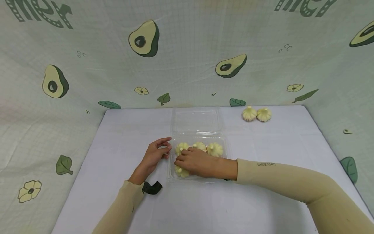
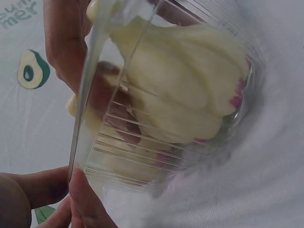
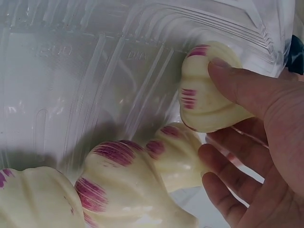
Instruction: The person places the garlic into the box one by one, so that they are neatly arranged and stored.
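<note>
A clear plastic clamshell container [image 1: 198,179] lies with its lid [image 1: 197,120] folded back, away from me. Inside sit several pale garlic bulbs [image 1: 215,149], with purple streaks showing in the right wrist view. My right hand [image 1: 197,162] reaches into the base and grips one garlic bulb [image 3: 209,85] between thumb and fingers, at the near left corner. Other garlic bulbs [image 3: 128,175] lie beside it. My left hand [image 1: 156,154] is at the container's left side, where thumb and finger pinch the thin rim [image 2: 78,142] in the left wrist view.
Two more garlic bulbs [image 1: 264,114] stand side by side at the table's far right edge. A white cloth covers the table [image 1: 131,130]. Behind and beside it hangs a curtain [image 1: 187,65] printed with avocados. A black strap-like piece [image 1: 152,188] sits at my left wrist.
</note>
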Demonstrator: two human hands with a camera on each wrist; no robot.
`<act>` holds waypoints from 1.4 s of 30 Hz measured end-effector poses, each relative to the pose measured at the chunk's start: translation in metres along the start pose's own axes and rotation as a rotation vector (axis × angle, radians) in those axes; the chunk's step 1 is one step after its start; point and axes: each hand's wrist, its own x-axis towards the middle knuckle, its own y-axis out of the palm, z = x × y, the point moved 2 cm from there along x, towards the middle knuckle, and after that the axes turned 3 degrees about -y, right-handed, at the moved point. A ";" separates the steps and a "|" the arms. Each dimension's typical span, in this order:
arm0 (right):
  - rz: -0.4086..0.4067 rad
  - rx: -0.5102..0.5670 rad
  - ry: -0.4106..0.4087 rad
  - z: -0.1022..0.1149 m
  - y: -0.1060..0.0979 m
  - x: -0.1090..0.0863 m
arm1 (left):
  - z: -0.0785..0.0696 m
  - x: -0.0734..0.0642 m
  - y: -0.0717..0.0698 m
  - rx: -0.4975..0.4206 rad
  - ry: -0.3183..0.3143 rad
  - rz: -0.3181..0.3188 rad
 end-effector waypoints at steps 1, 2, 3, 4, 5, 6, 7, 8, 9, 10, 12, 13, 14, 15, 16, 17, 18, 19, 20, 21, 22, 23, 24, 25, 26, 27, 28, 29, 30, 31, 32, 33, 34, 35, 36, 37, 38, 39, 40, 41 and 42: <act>-0.005 -0.002 0.001 0.000 0.000 -0.001 | 0.000 0.000 0.000 0.000 -0.002 -0.001; -0.010 -0.003 0.003 0.000 0.000 -0.001 | 0.000 0.000 0.000 -0.001 -0.003 -0.002; -0.013 -0.005 0.004 0.000 0.000 -0.001 | 0.000 0.000 0.000 -0.001 -0.004 -0.003; -0.015 -0.004 0.005 0.000 0.000 -0.002 | 0.000 0.000 0.000 -0.001 -0.005 -0.003; -0.017 -0.004 0.006 0.000 0.001 -0.002 | 0.000 0.000 0.000 -0.003 -0.007 -0.005; -0.018 -0.005 0.009 0.000 0.001 -0.002 | 0.000 0.000 0.000 -0.003 -0.008 -0.004; -0.019 -0.007 0.011 0.000 0.000 -0.003 | 0.000 0.000 0.000 -0.005 -0.009 -0.005; -0.021 -0.011 0.014 0.000 0.000 -0.004 | 0.000 0.000 0.000 -0.007 -0.010 -0.004; -0.020 -0.016 0.017 0.000 -0.002 -0.005 | 0.000 0.000 0.000 -0.008 -0.011 -0.004; -0.024 -0.023 0.022 0.000 -0.004 -0.006 | 0.000 0.000 0.000 -0.008 -0.011 -0.004; -0.036 -0.038 0.034 0.000 -0.010 -0.010 | 0.001 0.000 0.000 -0.009 -0.011 -0.002; -0.040 -0.040 0.041 -0.001 -0.014 -0.013 | 0.001 0.000 0.000 -0.009 -0.011 -0.001; -0.043 -0.041 0.049 -0.002 -0.018 -0.016 | 0.001 0.000 0.000 -0.008 -0.011 0.000; -0.048 -0.033 0.059 -0.004 -0.023 -0.019 | 0.001 0.000 0.000 -0.006 -0.011 0.001; -0.057 -0.023 0.069 -0.006 -0.027 -0.023 | 0.001 0.000 -0.001 -0.004 -0.010 0.002; -0.065 -0.005 0.083 -0.008 -0.031 -0.026 | 0.001 0.000 -0.001 -0.002 -0.008 0.003; -0.076 0.013 0.097 -0.011 -0.034 -0.030 | 0.001 0.000 -0.001 -0.002 -0.008 0.003; -0.089 0.030 0.112 -0.014 -0.038 -0.035 | 0.001 0.001 -0.002 -0.001 -0.007 0.003; -0.107 0.045 0.128 -0.017 -0.040 -0.039 | 0.001 0.001 -0.002 -0.001 -0.006 0.003; -0.130 0.056 0.143 -0.020 -0.042 -0.044 | 0.001 0.001 -0.002 0.000 -0.004 0.005; -0.150 0.058 0.158 -0.023 -0.043 -0.049 | 0.001 0.002 -0.003 -0.001 -0.002 0.006; -0.173 0.059 0.173 -0.027 -0.043 -0.055 | 0.001 0.002 -0.003 -0.003 -0.003 0.006; -0.192 0.052 0.187 -0.030 -0.043 -0.060 | 0.001 0.002 -0.003 -0.004 -0.004 0.007; -0.207 0.043 0.201 -0.033 -0.043 -0.066 | 0.001 0.002 -0.003 -0.004 -0.005 0.007; -0.223 0.038 0.217 -0.035 -0.043 -0.072 | 0.001 0.002 -0.003 -0.004 -0.005 0.008; -0.236 0.032 0.232 -0.038 -0.041 -0.077 | 0.000 0.002 -0.003 -0.004 -0.006 0.009; -0.248 0.028 0.249 -0.040 -0.040 -0.083 | 0.000 0.002 -0.003 -0.004 -0.006 0.009; -0.261 0.031 0.267 -0.042 -0.038 -0.089 | 0.000 0.002 -0.003 -0.005 -0.007 0.008; -0.273 0.034 0.286 -0.044 -0.036 -0.095 | 0.000 0.002 -0.003 -0.005 -0.005 0.009; -0.287 0.043 0.305 -0.046 -0.034 -0.101 | 0.000 0.002 -0.003 -0.005 -0.004 0.011; -0.302 0.057 0.327 -0.048 -0.032 -0.107 | -0.001 0.002 -0.003 -0.005 -0.003 0.011; -0.315 0.068 0.349 -0.051 -0.030 -0.113 | -0.001 0.002 -0.003 -0.004 -0.001 0.012; -0.330 0.081 0.372 -0.053 -0.029 -0.119 | -0.001 0.002 -0.003 -0.004 0.000 0.012; -0.341 0.094 0.397 -0.056 -0.027 -0.124 | -0.001 0.002 -0.003 -0.003 -0.001 0.011; -0.351 0.103 0.422 -0.058 -0.026 -0.130 | -0.001 0.002 -0.003 -0.002 -0.002 0.010; -0.359 0.112 0.448 -0.061 -0.026 -0.136 | -0.001 0.003 -0.003 -0.001 -0.004 0.008; -0.363 0.116 0.476 -0.064 -0.025 -0.141 | -0.001 0.003 -0.003 0.000 -0.006 0.006; -0.366 0.118 0.505 -0.067 -0.024 -0.147 | -0.001 0.003 -0.003 0.002 -0.007 0.004; -0.364 0.117 0.536 -0.070 -0.024 -0.152 | -0.001 0.003 -0.003 0.002 -0.009 0.003; -0.363 0.114 0.565 -0.073 -0.024 -0.158 | -0.001 0.002 -0.003 0.002 -0.009 0.002; -0.362 0.109 0.596 -0.076 -0.024 -0.163 | -0.001 0.002 -0.003 0.003 -0.009 0.001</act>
